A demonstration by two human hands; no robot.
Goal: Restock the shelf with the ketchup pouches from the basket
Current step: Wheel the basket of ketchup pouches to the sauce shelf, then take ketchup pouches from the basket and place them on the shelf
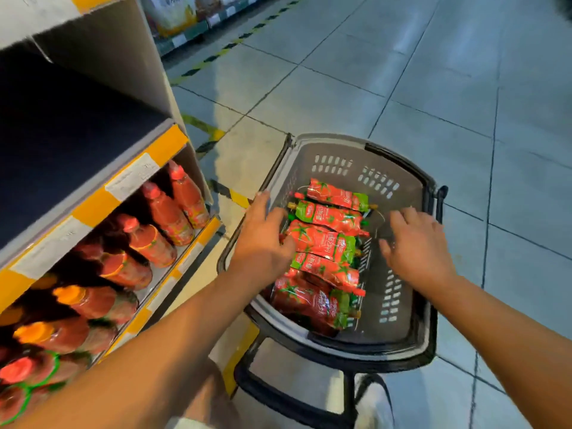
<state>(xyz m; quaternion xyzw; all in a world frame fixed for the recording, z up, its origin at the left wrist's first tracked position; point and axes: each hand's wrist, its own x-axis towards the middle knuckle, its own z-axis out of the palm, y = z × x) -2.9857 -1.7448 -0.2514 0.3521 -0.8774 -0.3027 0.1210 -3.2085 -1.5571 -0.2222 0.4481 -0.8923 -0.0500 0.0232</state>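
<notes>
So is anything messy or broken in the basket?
Nothing looks spilled or torn. The ketchup pouches lie in a loose row along the left side of the basket, some overlapping with caps pointing opposite ways. The left hand touches one; the right hand hovers open beside them.

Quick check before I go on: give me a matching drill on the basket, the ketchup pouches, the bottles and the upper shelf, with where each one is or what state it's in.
Things:
1. basket
2. ketchup pouches
3. bottles
4. upper shelf
5. left hand

Places or states:
A. lined up on the lower shelf
B. bare dark board
C. on the tiled floor beside the shelving
D. piled inside the basket
E. touching a pouch

Pairs: 1-C, 2-D, 3-A, 4-B, 5-E
</notes>
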